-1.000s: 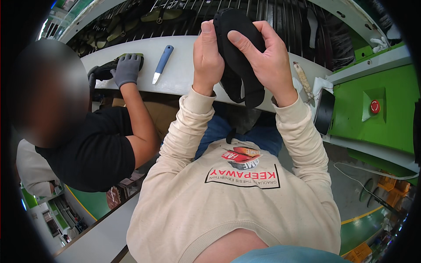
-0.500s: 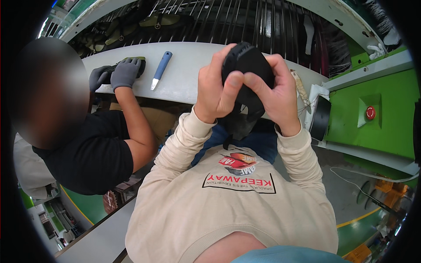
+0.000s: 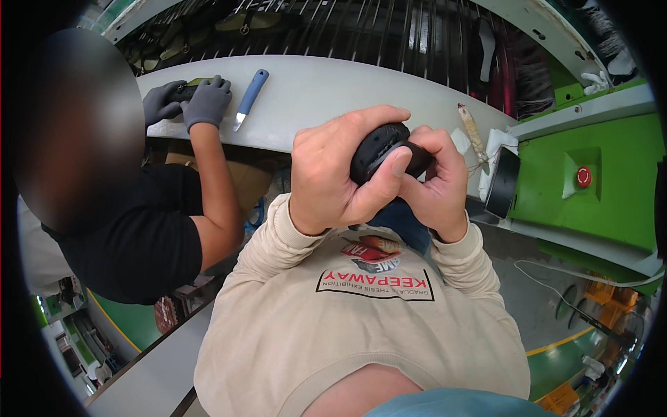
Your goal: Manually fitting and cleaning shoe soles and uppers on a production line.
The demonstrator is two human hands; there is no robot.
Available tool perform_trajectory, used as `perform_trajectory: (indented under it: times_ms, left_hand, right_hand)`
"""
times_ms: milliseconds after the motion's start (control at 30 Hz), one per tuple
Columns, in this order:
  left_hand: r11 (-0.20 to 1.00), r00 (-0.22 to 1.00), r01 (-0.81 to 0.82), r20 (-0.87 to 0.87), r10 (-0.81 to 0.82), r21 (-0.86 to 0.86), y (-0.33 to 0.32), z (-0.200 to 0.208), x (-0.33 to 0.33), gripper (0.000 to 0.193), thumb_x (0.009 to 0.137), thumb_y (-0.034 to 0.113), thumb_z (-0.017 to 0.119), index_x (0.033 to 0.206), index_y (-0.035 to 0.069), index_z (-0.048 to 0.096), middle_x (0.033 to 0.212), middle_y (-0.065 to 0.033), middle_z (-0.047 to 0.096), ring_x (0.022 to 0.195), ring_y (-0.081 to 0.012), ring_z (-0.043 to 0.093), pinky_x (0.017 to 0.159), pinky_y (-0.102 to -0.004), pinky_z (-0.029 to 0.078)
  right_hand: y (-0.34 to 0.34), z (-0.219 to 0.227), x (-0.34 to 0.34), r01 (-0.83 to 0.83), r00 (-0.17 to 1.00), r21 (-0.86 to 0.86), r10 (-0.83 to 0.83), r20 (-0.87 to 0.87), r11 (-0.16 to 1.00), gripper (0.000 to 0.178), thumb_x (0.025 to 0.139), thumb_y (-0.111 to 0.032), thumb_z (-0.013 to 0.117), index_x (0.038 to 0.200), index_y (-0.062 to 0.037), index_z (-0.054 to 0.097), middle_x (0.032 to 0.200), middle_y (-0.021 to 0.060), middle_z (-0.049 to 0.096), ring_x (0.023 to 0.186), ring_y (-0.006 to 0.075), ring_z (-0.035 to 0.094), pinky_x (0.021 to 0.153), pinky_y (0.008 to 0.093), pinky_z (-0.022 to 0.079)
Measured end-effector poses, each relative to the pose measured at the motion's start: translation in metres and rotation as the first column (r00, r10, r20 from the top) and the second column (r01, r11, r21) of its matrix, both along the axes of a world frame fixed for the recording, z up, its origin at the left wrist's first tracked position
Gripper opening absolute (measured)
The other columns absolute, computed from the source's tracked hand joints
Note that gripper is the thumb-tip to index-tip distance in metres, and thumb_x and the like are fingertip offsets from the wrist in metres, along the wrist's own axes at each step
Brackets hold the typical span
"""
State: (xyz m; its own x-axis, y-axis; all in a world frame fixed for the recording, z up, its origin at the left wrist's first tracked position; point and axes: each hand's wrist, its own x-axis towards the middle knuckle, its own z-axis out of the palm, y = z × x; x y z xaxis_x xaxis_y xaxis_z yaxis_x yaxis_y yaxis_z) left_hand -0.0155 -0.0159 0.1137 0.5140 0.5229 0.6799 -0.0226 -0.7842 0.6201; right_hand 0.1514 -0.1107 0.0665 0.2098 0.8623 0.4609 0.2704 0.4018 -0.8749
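Both of my hands are closed round a black shoe (image 3: pixel 372 151), held in front of my chest near the table's edge. My left hand (image 3: pixel 330 170) grips its left side, with the thumb across the near face. On the other side, my right hand (image 3: pixel 442 177) wraps it with bent fingers, its thumb close to the left one. A ridged, sole-like edge faces up; much of the shoe is hidden by my fingers.
The white table (image 3: pixel 306 90) curves ahead, with a blue-handled knife (image 3: pixel 252 99) on it. At left a co-worker's grey-gloved hands (image 3: pixel 207 104) hold a green-and-black shoe. Behind runs a roller conveyor (image 3: pixel 361 35) with shoes. A green machine (image 3: pixel 590 167) with a red button stands at right.
My hands and the shoe have come down, closer to my body. The shoe has been turned, now showing its ridged edge. The co-worker's gloved hands have shifted slightly.
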Motion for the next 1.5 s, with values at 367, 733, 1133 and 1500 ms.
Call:
perform_trajectory:
  times_ms: [367, 733, 1133, 1500]
  left_hand:
    - [0.998, 0.997, 0.046, 0.069, -0.044, -0.038, 0.003, -0.014, -0.021, 0.04, 0.104, 0.022, 0.064, 0.117, -0.015, 0.068, 0.105, -0.0272, 0.079, 0.091, -0.0318, 0.081, 0.084, -0.0376, 0.065]
    - [0.987, 0.953, 0.092, 0.298, -0.049, -0.133, 0.008, -0.035, -0.037, 0.042, 0.097, 0.017, 0.078, 0.122, -0.015, 0.066, 0.108, -0.0268, 0.079, 0.092, -0.0314, 0.081, 0.085, -0.0372, 0.066]
    - [0.974, 0.965, 0.086, 0.259, -0.03, -0.209, 0.001, -0.028, -0.037, 0.043, 0.108, 0.025, 0.059, 0.118, -0.016, 0.062, 0.106, -0.0384, 0.074, 0.098, -0.0434, 0.077, 0.092, -0.0535, 0.064]
    - [0.999, 0.998, 0.042, 0.049, -0.041, -0.006, 0.003, -0.013, -0.011, 0.049, 0.1, 0.031, 0.07, 0.117, -0.014, 0.069, 0.103, -0.0255, 0.079, 0.087, -0.0307, 0.081, 0.08, -0.0371, 0.066]
  right_hand:
    - [0.008, -0.014, -0.01, 0.036, 0.998, 0.141, -0.028, -0.063, 0.989, 0.032, 0.085, -0.019, 0.094, 0.1, -0.0057, 0.069, 0.084, 0.0065, 0.07, 0.074, 0.0168, 0.066, 0.068, 0.0278, 0.053]
    - [0.025, -0.004, -0.023, -0.039, 0.998, 0.225, 0.027, 0.054, 0.974, 0.029, 0.085, -0.021, 0.092, 0.097, -0.0062, 0.07, 0.079, 0.0055, 0.067, 0.066, 0.0206, 0.063, 0.06, 0.031, 0.048]
    - [0.022, 0.016, -0.019, -0.135, 0.984, -0.104, 0.121, -0.131, 0.985, 0.029, 0.082, -0.016, 0.096, 0.089, -0.0045, 0.07, 0.077, 0.0001, 0.067, 0.071, 0.0095, 0.064, 0.064, 0.0261, 0.051]
    - [0.008, -0.003, 0.01, -0.208, 0.924, -0.099, 0.163, -0.346, 0.973, 0.029, 0.087, -0.014, 0.093, 0.097, -0.005, 0.067, 0.09, 0.0008, 0.066, 0.085, 0.0112, 0.061, 0.08, 0.0273, 0.05]
